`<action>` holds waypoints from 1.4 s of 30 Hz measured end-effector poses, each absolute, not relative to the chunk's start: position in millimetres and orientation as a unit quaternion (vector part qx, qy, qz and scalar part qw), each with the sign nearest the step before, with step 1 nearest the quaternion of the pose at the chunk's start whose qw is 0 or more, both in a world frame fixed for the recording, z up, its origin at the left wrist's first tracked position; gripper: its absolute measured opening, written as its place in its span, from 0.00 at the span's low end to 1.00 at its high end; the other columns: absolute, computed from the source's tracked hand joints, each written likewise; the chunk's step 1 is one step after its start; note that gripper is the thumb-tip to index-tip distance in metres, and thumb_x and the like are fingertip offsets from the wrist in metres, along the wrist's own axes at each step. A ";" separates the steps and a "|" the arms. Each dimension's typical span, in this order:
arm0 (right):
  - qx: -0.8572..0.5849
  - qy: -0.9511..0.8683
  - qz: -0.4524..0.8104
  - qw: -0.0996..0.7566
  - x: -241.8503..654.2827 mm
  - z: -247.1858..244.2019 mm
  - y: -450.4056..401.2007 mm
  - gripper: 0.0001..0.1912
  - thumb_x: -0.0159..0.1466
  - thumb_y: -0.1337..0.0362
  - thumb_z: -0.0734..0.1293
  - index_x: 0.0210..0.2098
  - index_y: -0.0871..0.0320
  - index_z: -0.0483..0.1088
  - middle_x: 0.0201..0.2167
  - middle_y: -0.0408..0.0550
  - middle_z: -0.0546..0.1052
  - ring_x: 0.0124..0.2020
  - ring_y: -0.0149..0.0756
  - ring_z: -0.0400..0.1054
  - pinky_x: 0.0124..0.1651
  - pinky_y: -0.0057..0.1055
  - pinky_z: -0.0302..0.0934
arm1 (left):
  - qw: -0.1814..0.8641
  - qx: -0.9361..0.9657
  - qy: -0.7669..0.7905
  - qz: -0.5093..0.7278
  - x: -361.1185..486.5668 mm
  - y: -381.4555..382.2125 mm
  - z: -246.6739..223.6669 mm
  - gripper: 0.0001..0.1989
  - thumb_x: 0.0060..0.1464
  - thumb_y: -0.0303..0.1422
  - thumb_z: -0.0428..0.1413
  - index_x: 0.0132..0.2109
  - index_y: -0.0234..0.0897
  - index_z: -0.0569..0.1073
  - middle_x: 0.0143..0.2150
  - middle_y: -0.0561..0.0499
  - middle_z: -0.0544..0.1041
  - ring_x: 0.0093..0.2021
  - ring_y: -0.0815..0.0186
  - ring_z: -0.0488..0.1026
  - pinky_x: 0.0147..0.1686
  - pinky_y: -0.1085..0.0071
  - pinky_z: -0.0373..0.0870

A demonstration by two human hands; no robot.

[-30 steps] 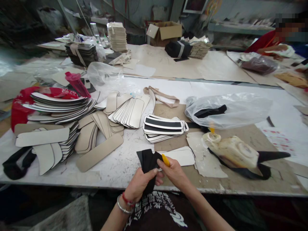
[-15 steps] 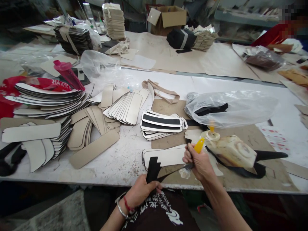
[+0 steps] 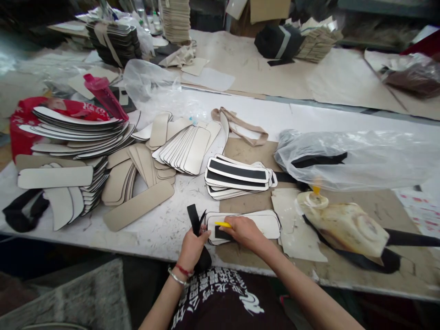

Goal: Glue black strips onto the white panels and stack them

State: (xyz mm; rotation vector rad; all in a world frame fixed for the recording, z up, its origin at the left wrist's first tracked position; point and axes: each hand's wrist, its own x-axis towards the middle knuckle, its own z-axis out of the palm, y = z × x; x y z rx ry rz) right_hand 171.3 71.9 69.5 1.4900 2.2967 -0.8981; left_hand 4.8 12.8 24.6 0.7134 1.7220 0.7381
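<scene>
My left hand (image 3: 192, 246) is closed around several black strips (image 3: 194, 218), whose ends stick up above the fingers at the table's front edge. My right hand (image 3: 244, 232) lies over a rounded white panel (image 3: 270, 223) and grips a yellow-handled tool (image 3: 223, 224); the tool's working end is hidden. Beneath the right fingers, a short length of black strip (image 3: 219, 233) rests on the panel's left end. Just behind are fanned white panels (image 3: 240, 161) with black strips along their middles. A stained, cream-coloured plastic container (image 3: 355, 229) lies to the right.
Beige panels (image 3: 140, 206), white panels (image 3: 192, 149) and curved panels (image 3: 77, 133) cover the left side. A pink bottle (image 3: 106, 96) lies behind them. At the right rear sits a clear plastic bag (image 3: 381, 151) with black material inside. Wrapped black stacks stand farther back.
My right hand has moved left and down onto the white panel with the yellow-handled tool. A black strip now lies on that panel. My left hand has shifted slightly left.
</scene>
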 end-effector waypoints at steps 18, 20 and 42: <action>0.507 0.791 -0.286 0.187 145.0 50.6 84.2 0.14 0.61 0.54 0.57 0.37 0.55 0.67 0.36 0.52 0.75 0.37 0.40 0.69 0.36 0.31 0.57 | 0.485 0.326 0.765 0.271 14.3 23.3 13.3 0.12 0.39 0.38 0.56 0.28 0.33 0.69 0.22 0.54 0.68 0.24 0.69 0.64 0.25 0.75 0.59; 0.517 0.788 -0.281 0.183 146.0 50.3 82.5 0.15 0.60 0.53 0.58 0.37 0.57 0.68 0.36 0.54 0.75 0.37 0.41 0.68 0.36 0.31 0.56 | 0.475 0.331 0.772 0.263 14.0 24.7 12.9 0.11 0.39 0.37 0.56 0.28 0.33 0.69 0.23 0.52 0.70 0.25 0.68 0.65 0.26 0.74 0.60; 0.783 0.570 -0.225 0.102 287.7 51.1 54.1 0.17 0.59 0.51 0.58 0.36 0.57 0.66 0.35 0.50 0.74 0.37 0.38 0.67 0.34 0.28 0.52 | 0.522 0.274 0.775 0.228 12.1 30.6 11.8 0.20 0.33 0.42 0.60 0.31 0.27 0.72 0.20 0.52 0.70 0.21 0.67 0.65 0.22 0.71 0.62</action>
